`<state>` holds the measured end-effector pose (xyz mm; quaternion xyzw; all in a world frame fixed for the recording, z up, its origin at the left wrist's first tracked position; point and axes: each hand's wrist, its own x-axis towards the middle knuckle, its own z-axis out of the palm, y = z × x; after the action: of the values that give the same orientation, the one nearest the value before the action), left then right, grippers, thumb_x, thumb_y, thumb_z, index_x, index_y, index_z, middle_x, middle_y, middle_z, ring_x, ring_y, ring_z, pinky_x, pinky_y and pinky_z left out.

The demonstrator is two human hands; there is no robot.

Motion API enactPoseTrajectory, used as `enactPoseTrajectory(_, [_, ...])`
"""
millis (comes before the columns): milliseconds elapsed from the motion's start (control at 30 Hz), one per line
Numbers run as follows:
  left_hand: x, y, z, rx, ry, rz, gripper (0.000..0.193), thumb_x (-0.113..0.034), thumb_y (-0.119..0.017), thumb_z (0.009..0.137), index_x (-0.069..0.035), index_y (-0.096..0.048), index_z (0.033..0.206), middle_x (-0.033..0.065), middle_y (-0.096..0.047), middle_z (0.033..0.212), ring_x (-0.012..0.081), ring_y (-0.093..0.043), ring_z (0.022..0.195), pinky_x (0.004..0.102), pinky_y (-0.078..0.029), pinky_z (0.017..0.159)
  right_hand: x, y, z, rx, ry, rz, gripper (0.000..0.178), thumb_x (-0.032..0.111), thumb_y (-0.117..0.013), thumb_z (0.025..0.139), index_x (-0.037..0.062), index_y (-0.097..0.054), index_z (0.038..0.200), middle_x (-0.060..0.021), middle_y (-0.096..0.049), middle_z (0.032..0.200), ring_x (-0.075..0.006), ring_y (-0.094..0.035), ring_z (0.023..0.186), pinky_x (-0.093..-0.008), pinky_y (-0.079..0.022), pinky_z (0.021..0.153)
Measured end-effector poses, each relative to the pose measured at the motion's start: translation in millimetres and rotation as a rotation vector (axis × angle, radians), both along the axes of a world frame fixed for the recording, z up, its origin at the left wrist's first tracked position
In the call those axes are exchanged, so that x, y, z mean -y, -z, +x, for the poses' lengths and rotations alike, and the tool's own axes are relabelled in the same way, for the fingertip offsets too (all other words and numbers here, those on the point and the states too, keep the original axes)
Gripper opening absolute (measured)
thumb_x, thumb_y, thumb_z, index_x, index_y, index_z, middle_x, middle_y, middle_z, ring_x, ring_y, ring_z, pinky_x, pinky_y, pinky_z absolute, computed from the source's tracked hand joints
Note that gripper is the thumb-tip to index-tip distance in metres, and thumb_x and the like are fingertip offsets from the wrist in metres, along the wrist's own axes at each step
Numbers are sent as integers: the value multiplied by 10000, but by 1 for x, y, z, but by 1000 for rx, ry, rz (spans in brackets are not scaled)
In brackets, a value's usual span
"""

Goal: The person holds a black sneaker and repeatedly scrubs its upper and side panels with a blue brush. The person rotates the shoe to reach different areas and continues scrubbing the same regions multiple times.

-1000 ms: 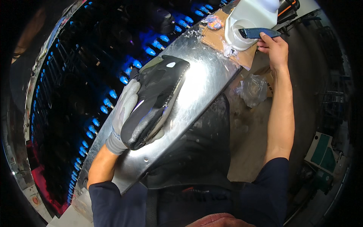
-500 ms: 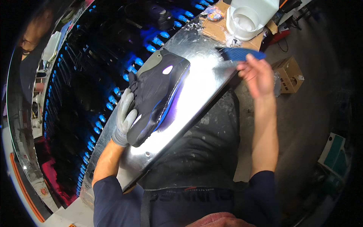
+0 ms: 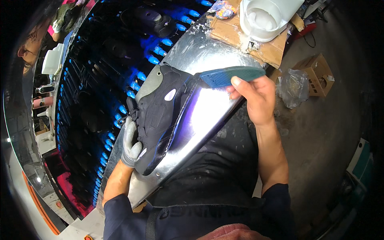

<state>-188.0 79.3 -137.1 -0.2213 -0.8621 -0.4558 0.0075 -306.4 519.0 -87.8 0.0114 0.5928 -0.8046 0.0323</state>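
A black shoe (image 3: 160,116) with a grey heel part and white oval patches lies tilted on a shiny metal table (image 3: 216,108), its sole edge facing right. My left hand (image 3: 131,140), in a grey glove, grips it by the toe end, beside the laces. In my bare right hand (image 3: 258,98) is a flat brush (image 3: 232,76) with a blue-green handle, pinched between thumb and fingers. The brush's dark bristle end reaches the sole edge near the heel; whether it touches cannot be made out.
Rows of blue-tipped pegs (image 3: 153,59) run along a dark conveyor on the left, with another dark shoe (image 3: 150,20) there. A white container (image 3: 276,34) stands on cardboard (image 3: 224,32) at the table's far end. On the floor are a carton (image 3: 320,86) and a plastic bag (image 3: 294,88).
My right hand has brought the brush leftward and nearer, from beyond the table edge to the shoe's heel side. The shoe has shifted slightly toward me, with my left hand still gripping it.
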Motion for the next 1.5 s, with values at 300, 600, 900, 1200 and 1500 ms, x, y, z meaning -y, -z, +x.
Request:
enactPoseTrajectory(300, [16,10,12,-30,-31,-149,750,-466,-539,1074,-23,-351,1649,229,-266,1735,361,-204,1630,506,-86,1315,7,-15,3,-421,-52,223,160,-22,-723,914,-75,-713,1064,-133,-726,981,-133,-669,803,-265,-526,704])
enactPoseTrajectory(600, [-5,-6,-8,-12,12,-49,720,-437,-532,1073,-50,-357,1654,219,-310,1719,364,-251,1613,510,-106,1315,8,-38,-2,-792,-138,492,205,-54,-771,860,-75,-710,1054,-189,-734,938,-257,-731,775,-324,-572,669])
enactPoseTrajectory(900, [-11,-8,-13,-32,13,-40,719,-436,-528,1074,-48,-355,1654,219,-313,1718,362,-245,1615,506,-105,1316,11,-35,3,-870,-176,460,285,-44,-825,827,-60,-703,1085,-209,-742,961,-298,-768,832,-339,-613,708])
enactPoseTrajectory(1200, [-38,-20,-19,281,34,-291,731,-442,-528,1076,-57,-322,1663,203,-344,1700,338,-327,1573,475,-198,1309,19,-22,39,-664,-117,336,216,-8,-777,852,-20,-717,1059,-172,-731,914,-312,-745,775,-368,-584,671])
enactPoseTrajectory(1500, [-57,-15,-45,-602,56,-424,595,-177,-813,880,-31,-571,1403,314,-474,1547,534,-468,1434,625,-384,1202,45,3,81,75,-15,-427,258,113,-592,1051,-109,-696,1132,-212,-741,1017,-233,-728,849,-328,-621,697])
